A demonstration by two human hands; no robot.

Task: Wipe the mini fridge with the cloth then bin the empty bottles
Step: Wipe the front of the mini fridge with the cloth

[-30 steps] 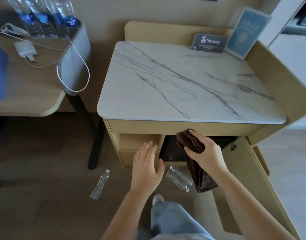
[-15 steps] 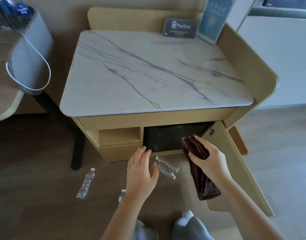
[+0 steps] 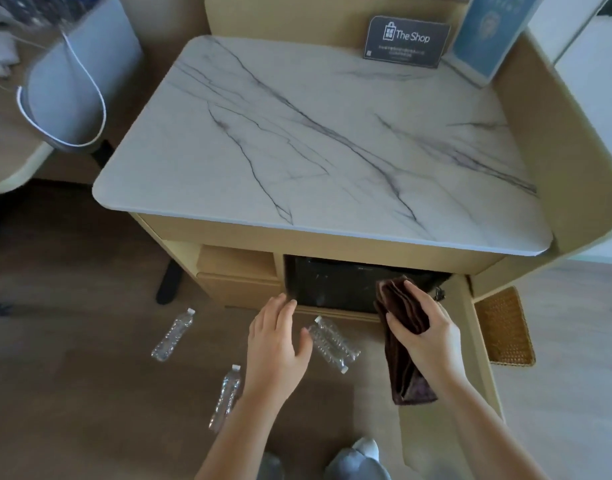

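Black fridge (image 3: 332, 282) is set back under the front edge of the top (image 3: 315, 150); the door (image 3: 475, 323) is swung open at its right. Brown cloth (image 3: 401, 306) is gripped in the right hand (image 3: 425, 334), fingers curled round its folds, at the fridge's lower right corner; contact cannot be told. The left hand (image 3: 276, 344) is held flat, fingers straight and nearly together, tips near the lower left edge. Four bottles (image 3: 332, 341) are scattered on the floor (image 3: 72, 393): a pair between the hands, one (image 3: 226, 396) by the left forearm, one (image 3: 173, 336) further left, bare floor beyond.
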